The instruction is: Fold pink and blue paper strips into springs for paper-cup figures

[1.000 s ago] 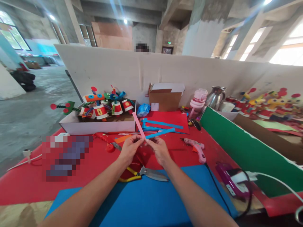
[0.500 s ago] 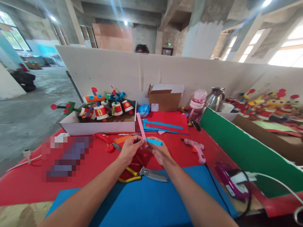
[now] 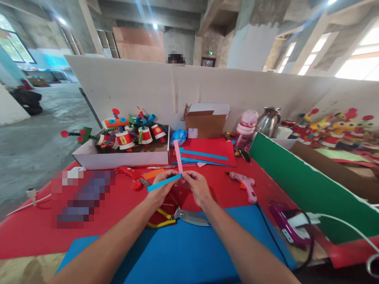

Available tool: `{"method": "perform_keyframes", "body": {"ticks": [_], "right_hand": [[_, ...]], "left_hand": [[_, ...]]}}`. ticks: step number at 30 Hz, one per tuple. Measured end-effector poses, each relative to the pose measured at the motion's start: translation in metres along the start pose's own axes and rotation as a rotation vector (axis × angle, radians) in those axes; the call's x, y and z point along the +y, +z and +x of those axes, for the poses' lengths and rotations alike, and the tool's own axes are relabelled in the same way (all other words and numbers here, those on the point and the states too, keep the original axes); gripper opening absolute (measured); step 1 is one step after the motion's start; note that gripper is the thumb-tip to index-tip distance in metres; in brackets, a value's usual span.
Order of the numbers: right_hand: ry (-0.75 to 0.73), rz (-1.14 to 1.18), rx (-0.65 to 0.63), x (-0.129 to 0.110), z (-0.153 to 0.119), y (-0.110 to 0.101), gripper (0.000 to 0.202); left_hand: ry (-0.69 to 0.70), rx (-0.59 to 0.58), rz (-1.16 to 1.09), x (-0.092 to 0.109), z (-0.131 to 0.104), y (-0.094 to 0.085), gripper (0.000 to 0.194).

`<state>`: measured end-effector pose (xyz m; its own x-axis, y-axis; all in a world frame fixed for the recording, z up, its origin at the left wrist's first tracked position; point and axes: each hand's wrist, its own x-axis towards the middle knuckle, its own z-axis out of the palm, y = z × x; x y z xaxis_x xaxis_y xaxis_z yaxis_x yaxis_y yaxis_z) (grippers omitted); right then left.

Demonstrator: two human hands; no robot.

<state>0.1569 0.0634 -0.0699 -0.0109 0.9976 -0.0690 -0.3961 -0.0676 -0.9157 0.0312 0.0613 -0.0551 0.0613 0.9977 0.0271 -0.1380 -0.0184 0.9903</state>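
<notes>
Left hand (image 3: 161,188): pinching the crossing point of two paper strips from the left, fingers closed on them above the table (image 3: 44,232).
Right hand (image 3: 197,186): gripping the same crossing point from the right, thumb and fingers closed on the paper.
Pink strip (image 3: 177,154): standing nearly upright out of the pinch, its free end pointing away from the person.
Blue strip (image 3: 164,183): lying across the left hand, slanting down to the left from the pinch.
Stage: the two strips are being folded over one another at a right angle; judging by how much of each strip is hanging free, only the first few folds look done, though the folded stack itself is hidden between the fingers.
Left to do: most of both strips appears unfolded, so the bulk of the folding seems to be ahead.
Finished pieces: a white box (image 3: 124,157) at the far left of the table is holding paper-cup robots (image 3: 127,132) with coiled limbs, suggesting earlier pieces are complete.
Spare stock: more blue strips (image 3: 204,156) are lying on a red sheet (image 3: 225,148) beyond the hands, untouched.
Tools: scissors (image 3: 180,216) are resting just below the hands at the edge of a blue sheet (image 3: 183,252); a pink glue gun (image 3: 245,185) is lying to the right, apart from both hands.
</notes>
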Motion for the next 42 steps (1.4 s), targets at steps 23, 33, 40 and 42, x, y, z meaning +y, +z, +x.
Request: {"method": "perform_keyframes", "body": {"ticks": [23, 33, 40, 42], "right_hand": [[0.063, -0.029, -0.023, -0.011, -0.002, 0.001, 0.03], [0.059, -0.078, -0.013, -0.01, -0.003, 0.0, 0.028], [0.071, -0.033, -0.055, -0.009, -0.001, -0.001, 0.028], [0.094, -0.012, -0.055, -0.009, 0.0, -0.002, 0.029]], "left_hand": [[0.0, 0.057, 0.032, 0.0, 0.002, 0.0, 0.031], [0.085, 0.051, 0.135, -0.002, 0.003, -0.002, 0.031], [0.105, 0.085, 0.195, -0.004, 0.005, -0.004, 0.03], [0.104, 0.079, 0.192, -0.004, 0.005, -0.004, 0.031]]}}
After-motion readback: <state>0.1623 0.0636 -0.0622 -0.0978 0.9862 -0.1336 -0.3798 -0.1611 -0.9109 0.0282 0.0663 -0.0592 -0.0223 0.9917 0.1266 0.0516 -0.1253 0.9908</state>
